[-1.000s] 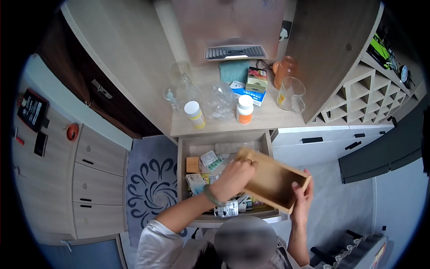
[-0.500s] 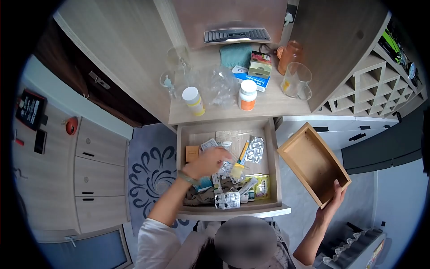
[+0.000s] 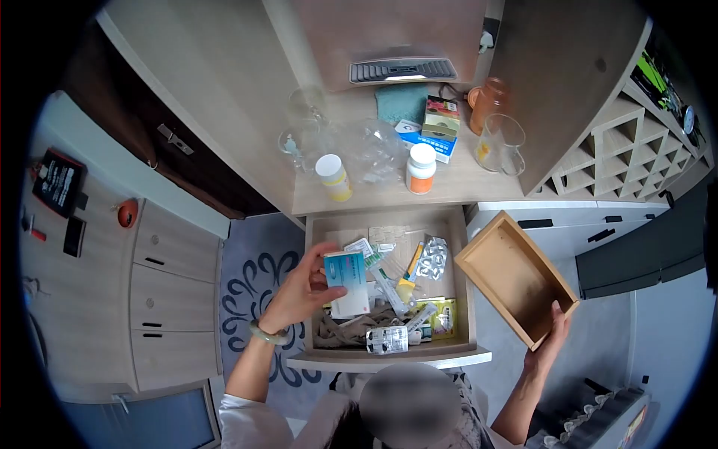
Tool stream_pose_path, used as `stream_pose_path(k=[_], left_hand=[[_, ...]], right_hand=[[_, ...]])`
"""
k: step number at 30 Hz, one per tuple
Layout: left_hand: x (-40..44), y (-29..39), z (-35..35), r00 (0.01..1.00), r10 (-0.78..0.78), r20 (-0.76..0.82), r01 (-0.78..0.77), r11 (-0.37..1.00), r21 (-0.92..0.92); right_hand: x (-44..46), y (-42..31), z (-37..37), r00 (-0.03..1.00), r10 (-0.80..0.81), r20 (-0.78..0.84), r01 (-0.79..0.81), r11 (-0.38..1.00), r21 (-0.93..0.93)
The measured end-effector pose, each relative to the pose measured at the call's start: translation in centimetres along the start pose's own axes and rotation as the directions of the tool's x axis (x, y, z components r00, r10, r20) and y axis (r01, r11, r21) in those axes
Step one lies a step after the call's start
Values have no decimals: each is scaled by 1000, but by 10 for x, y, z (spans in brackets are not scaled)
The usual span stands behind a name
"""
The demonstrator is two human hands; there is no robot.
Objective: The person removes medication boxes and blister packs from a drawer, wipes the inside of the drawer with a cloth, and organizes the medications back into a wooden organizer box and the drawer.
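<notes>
My left hand (image 3: 303, 290) is closed around a blue-and-white medicine box (image 3: 349, 284), held above the left part of the open drawer (image 3: 419, 359). Below it in the drawer lie a silver blister pack (image 3: 432, 258), a yellow-and-blue slim pack (image 3: 410, 277), a white tube-like packet (image 3: 390, 290), a second blister pack (image 3: 387, 340) and crumpled brown-grey cloth-like material (image 3: 348, 331). My right hand (image 3: 552, 338) grips the near corner of a shallow wooden box (image 3: 516, 280), tilted beside the drawer's right side. Its inside shows only small specks.
On the counter above the drawer stand a yellow-white canister (image 3: 333, 178), a white-and-orange bottle (image 3: 421, 170), a glass mug (image 3: 499, 144), an orange bottle (image 3: 489, 105), stacked cartons (image 3: 441, 120) and clear plastic (image 3: 370, 150). A lattice rack (image 3: 628, 150) is at the right.
My left hand has moved left from over the drawer's contents and now holds the medicine box up. The wooden box stays in my right hand, nearly in place. The view has shifted slightly.
</notes>
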State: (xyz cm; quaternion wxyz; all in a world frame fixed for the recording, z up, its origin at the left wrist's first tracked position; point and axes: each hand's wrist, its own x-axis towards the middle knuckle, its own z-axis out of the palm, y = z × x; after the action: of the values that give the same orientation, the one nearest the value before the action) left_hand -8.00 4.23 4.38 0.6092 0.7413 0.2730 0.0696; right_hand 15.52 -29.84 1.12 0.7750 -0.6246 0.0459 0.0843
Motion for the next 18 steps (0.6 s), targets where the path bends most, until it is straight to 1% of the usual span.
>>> stream_pose_path(k=[1, 3, 4, 6, 8, 9, 11, 13, 14, 15, 16, 17, 18], left_hand=[[-4, 6, 3, 1000, 2, -8, -2, 1000, -1], [-8, 16, 12, 999, 25, -36, -30, 988, -149], [-7, 17, 17, 999, 28, -40, -33, 988, -150], [-4, 18, 27, 989, 112, -98, -134, 954, -266], [2, 20, 43, 990, 106, -93, -129, 952, -279], [6, 21, 53, 991, 94, -92, -117, 950, -289], [16, 29, 87, 982, 164, -98, -189, 911, -367], [26, 31, 125, 972, 195, -133, -234, 868, -437], [31, 34, 137, 970, 225, -89, -241, 935, -260], [38, 35, 147, 968, 249, -39, -251, 965, -73], [48, 24, 159, 949, 315, -10, -311, 942, 124], [52, 17, 170, 950, 309, -41, -294, 932, 212], [53, 19, 177, 965, 262, -11, -245, 915, 322]], right_hand=[[-1, 1, 4, 1000, -2, 9, 2, 1000, 1], [-4, 6, 14, 997, 21, 78, -21, 1000, -5], [-5, 9, 17, 994, 36, 101, -35, 999, -10], [-8, 18, 23, 990, 59, 125, -55, 998, -35], [-10, 32, 25, 987, 84, 138, -76, 995, -64], [-14, 32, 31, 984, 75, 162, -64, 995, -72], [-22, 37, 39, 983, 90, 160, -83, 995, -51], [-25, 49, 39, 973, 114, 200, -108, 993, -41], [-29, 51, 41, 968, 135, 212, -137, 991, -7], [-32, 52, 44, 962, 154, 225, -165, 986, 28], [-32, 56, 44, 958, 172, 230, -179, 984, 11], [-34, 54, 44, 960, 187, 207, -191, 982, -3], [-34, 53, 43, 965, 168, 201, -167, 986, -20]])
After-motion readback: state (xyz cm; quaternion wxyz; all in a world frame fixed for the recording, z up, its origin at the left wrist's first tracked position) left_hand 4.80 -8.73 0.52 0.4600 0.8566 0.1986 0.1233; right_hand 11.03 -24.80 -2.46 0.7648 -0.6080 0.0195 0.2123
